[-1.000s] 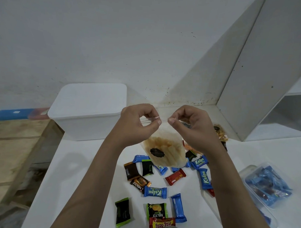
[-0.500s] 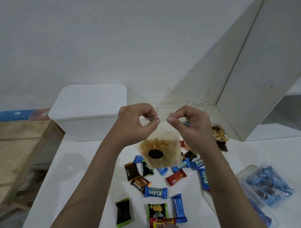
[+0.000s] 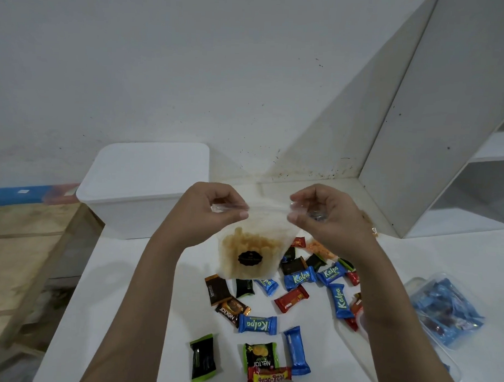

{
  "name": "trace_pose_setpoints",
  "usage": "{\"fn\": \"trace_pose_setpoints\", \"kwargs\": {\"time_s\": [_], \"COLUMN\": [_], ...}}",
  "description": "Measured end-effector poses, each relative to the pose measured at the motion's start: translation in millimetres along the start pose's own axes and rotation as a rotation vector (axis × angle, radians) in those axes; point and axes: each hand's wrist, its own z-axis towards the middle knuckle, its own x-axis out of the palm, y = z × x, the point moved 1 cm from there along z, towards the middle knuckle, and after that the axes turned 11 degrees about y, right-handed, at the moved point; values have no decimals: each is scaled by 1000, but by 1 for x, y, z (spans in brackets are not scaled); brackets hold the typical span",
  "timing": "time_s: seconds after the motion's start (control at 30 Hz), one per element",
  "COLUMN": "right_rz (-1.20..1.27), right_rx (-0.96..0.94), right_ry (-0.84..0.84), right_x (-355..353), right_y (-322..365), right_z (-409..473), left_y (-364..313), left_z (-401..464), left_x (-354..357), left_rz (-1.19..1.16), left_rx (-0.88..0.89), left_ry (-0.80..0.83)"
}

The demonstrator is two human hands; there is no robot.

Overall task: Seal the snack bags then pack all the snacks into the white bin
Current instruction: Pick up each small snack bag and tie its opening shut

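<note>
A clear snack bag (image 3: 250,255) of yellow-brown crisps with a black oval label hangs upright above the white table. My left hand (image 3: 208,210) pinches the left end of its top strip and my right hand (image 3: 327,215) pinches the right end, with the strip stretched between them. The white bin (image 3: 142,187) stands closed by its lid at the back left. Several small wrapped snacks (image 3: 257,324) in blue, red, black and green lie scattered on the table below the bag.
A clear plastic tub (image 3: 443,312) with blue wrapped snacks sits at the right edge of the table. White shelving (image 3: 461,141) rises at the back right. Left of the table lies a wooden surface (image 3: 23,254). An orange snack bag (image 3: 320,249) lies behind the wrappers.
My hands have moved apart along the bag's top strip, from nearly touching to its two ends. The bag has swung from lying tilted to hanging upright.
</note>
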Motion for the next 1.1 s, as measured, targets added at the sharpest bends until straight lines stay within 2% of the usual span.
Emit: {"fn": "trace_pose_setpoints", "kwargs": {"time_s": [0.17, 0.33, 0.53, 0.73, 1.1], "right_rz": [-80, 152, 425, 688, 725], "right_rx": [33, 98, 318, 402, 365], "right_ry": [227, 316, 229, 242, 264], "right_x": [10, 17, 24, 32, 33], "right_y": [13, 11, -4, -15, -27], "right_z": [-4, -9, -11, -13, -16], "left_y": [-6, 3, 9, -1, -8], "left_z": [4, 3, -1, -7, -11], "left_x": [13, 22, 50, 76, 72], "left_rz": [-5, -78, -134, -483, -574], "left_rx": [30, 1, -222, -197, -143], "left_ry": [93, 49, -212, -113, -37]}}
